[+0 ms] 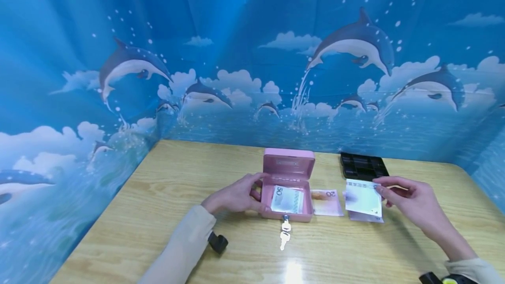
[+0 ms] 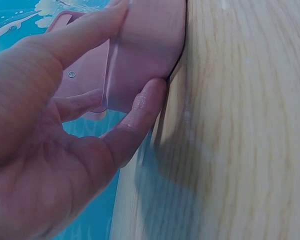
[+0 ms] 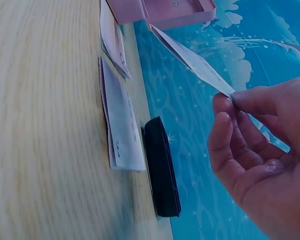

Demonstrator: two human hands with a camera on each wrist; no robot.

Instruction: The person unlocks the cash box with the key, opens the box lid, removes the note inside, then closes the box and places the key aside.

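Note:
A pink cash box point(image 1: 289, 165) stands with its lid raised, and folded banknotes marked 50 point(image 1: 288, 199) lie inside. My left hand point(image 1: 238, 194) grips the box's left side, thumb toward the front and fingers toward the back. In the left wrist view, fingertips touch the pink wall point(image 2: 150, 55). To the right, my right hand point(image 1: 412, 200) pinches a folded banknote point(image 3: 195, 60) by its edge between thumb and fingers. The held note is raised over another folded note point(image 3: 121, 120) on the table. Between that note and the box lies a banknote marked 20 point(image 1: 327, 203).
A black compartment tray point(image 1: 363, 168) sits behind the notes, near the table's back edge. Keys point(image 1: 285, 233) hang from the lock at the box's front. A blue dolphin curtain point(image 1: 236, 56) rises behind the wooden table point(image 1: 169, 170).

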